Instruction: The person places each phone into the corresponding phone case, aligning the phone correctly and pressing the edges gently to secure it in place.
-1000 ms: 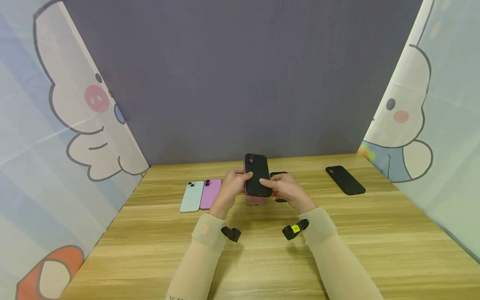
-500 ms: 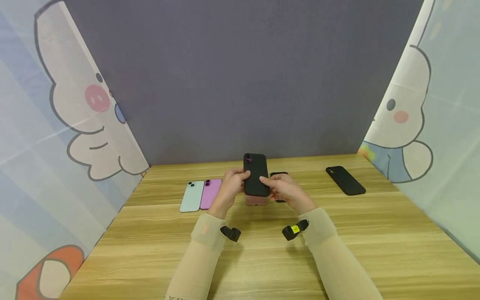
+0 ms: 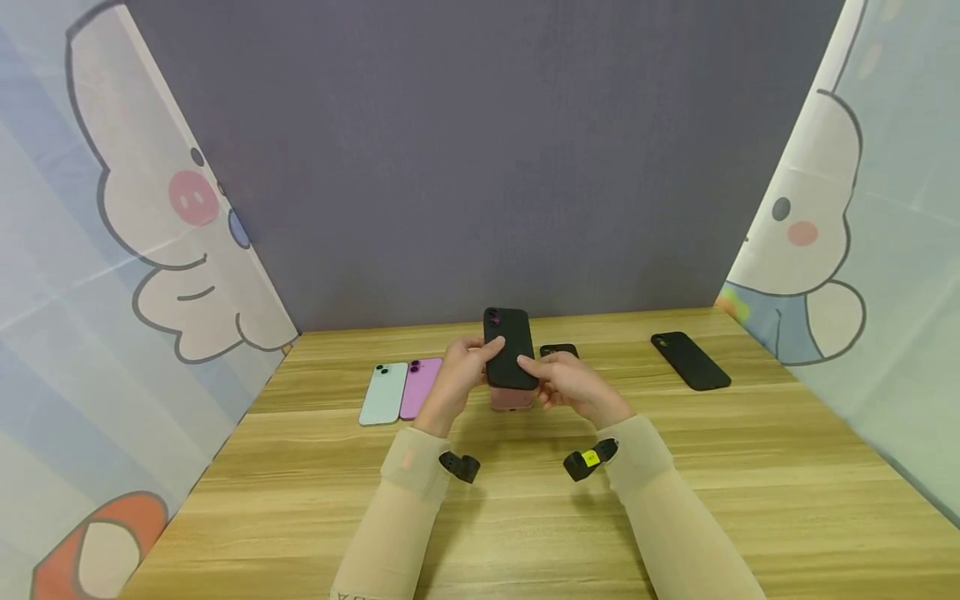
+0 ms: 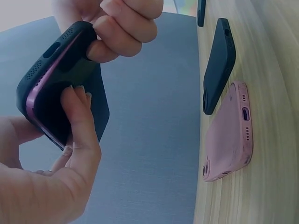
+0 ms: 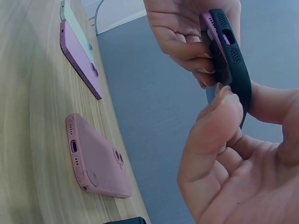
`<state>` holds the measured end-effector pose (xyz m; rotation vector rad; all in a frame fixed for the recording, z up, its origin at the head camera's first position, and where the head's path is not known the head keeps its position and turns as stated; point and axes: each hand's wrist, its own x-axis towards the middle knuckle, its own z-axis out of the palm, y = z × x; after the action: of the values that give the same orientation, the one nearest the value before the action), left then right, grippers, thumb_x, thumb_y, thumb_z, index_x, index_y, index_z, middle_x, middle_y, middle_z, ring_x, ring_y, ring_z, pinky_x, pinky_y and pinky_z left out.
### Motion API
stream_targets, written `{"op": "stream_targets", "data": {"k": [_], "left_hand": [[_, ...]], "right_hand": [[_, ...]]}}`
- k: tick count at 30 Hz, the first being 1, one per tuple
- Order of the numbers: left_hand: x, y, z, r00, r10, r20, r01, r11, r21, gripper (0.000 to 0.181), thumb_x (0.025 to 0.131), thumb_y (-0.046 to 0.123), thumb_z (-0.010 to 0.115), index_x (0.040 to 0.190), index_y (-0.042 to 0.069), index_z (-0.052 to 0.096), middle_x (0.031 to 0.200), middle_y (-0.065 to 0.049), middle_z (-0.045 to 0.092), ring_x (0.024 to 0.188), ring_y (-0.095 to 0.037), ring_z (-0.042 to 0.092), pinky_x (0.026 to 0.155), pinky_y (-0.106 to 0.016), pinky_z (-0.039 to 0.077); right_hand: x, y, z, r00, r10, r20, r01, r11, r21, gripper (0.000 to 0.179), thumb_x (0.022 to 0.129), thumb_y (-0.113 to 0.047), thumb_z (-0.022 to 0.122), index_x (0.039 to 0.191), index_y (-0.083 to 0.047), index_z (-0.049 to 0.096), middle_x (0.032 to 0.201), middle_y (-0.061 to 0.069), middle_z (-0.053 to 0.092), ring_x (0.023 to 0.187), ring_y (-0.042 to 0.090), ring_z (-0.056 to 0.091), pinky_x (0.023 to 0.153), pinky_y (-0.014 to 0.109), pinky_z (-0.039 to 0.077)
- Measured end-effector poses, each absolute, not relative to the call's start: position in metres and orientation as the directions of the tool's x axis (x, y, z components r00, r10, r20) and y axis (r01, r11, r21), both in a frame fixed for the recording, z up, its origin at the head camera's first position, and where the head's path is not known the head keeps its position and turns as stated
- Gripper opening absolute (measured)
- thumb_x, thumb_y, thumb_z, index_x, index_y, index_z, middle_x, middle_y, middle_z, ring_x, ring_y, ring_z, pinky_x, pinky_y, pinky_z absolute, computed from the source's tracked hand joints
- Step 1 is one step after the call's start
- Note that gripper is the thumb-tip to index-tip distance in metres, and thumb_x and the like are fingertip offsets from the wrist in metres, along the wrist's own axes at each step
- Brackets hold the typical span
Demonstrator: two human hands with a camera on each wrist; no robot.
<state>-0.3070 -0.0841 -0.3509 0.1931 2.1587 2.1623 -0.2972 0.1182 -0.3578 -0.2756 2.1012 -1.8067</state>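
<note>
While in both hands' grip at the edges, cased phone well above tabletop

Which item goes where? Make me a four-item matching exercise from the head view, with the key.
1. mint phone
2. pink case
3. purple-edged phone in a black case
4. loose purple phone

A. just right of item 1
B. gripped by left hand and right hand
C. leftmost on the table
D. partly hidden behind item 3

Pairs: 1-C, 2-D, 3-B, 4-A
</note>
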Motion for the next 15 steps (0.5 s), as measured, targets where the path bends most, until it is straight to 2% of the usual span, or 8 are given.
{"op": "stream_targets", "data": {"k": [4, 10, 15], "left_hand": [[-0.3064, -0.0845, -0.3502, -0.988, 0.146, 0.041, 0.042, 0.005, 0.999, 0.049, 0.104, 0.029, 0.061, 0.133, -0.009, 0.053, 0.108, -0.018, 0.071, 0.086, -0.021, 0.071, 0.081, -0.036, 0.059], [-0.3053, -0.0835, -0.3481, -0.987, 0.153, 0.050, 0.050, -0.003, 0.999, 0.042, 0.106, 0.027, 0.056, 0.129, -0.008, 0.058, 0.105, -0.018, 0.070, 0.087, -0.023, 0.070, 0.079, -0.036, 0.059], [-0.3047, -0.0835, -0.3479, -0.989, 0.142, 0.047, 0.044, -0.025, 0.999, 0.042, 0.104, 0.027, 0.059, 0.127, -0.007, 0.058, 0.104, -0.016, 0.068, 0.082, -0.020, 0.068, 0.074, -0.031, 0.058]], "right_hand": [[-0.2966, 0.1175, -0.3570, -0.919, -0.370, -0.139, 0.082, 0.167, -0.983, 0.040, 0.103, -0.040, 0.060, 0.088, -0.004, 0.064, 0.070, 0.005, 0.055, 0.055, 0.014, 0.049, 0.056, 0.027, 0.049], [-0.2948, 0.1163, -0.3544, -0.915, -0.377, -0.141, 0.094, 0.141, -0.986, 0.043, 0.103, -0.041, 0.060, 0.101, 0.001, 0.066, 0.072, 0.007, 0.060, 0.055, 0.014, 0.056, 0.057, 0.028, 0.053], [-0.2925, 0.1164, -0.3521, -0.918, -0.379, -0.117, 0.060, 0.157, -0.986, 0.039, 0.105, -0.038, 0.058, 0.090, -0.002, 0.065, 0.069, 0.003, 0.053, 0.055, 0.014, 0.048, 0.057, 0.028, 0.048]]}}
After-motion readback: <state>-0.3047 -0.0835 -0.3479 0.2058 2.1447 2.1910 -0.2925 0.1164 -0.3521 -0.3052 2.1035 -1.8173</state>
